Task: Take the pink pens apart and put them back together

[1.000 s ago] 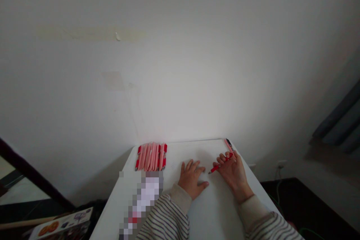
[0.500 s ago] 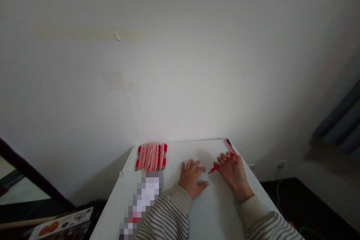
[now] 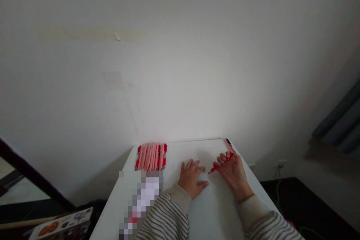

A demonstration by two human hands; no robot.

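My left hand [image 3: 192, 180] lies palm down on the white table [image 3: 208, 219], fingers spread, with nothing in it. To its right, my right hand [image 3: 234, 176] is turned partly palm up, its fingers curled around a red pen [image 3: 214, 169]. The pen slants, with its grey tip pointing down and left toward my left hand; its middle is partly hidden by the fingers. A row of pink and red pens [image 3: 152, 156] lies side by side at the table's far left corner. Just beyond my right hand, a pink and black item [image 3: 228, 144] lies at the far right corner.
A pixelated patch [image 3: 146, 198] covers something on the table's left side. The wall [image 3: 180, 63] stands directly behind the table. A printed box [image 3: 62, 225] is low at the left. At the right are a wall socket with a cable [image 3: 279, 172] and a dark curtain [image 3: 340, 123].
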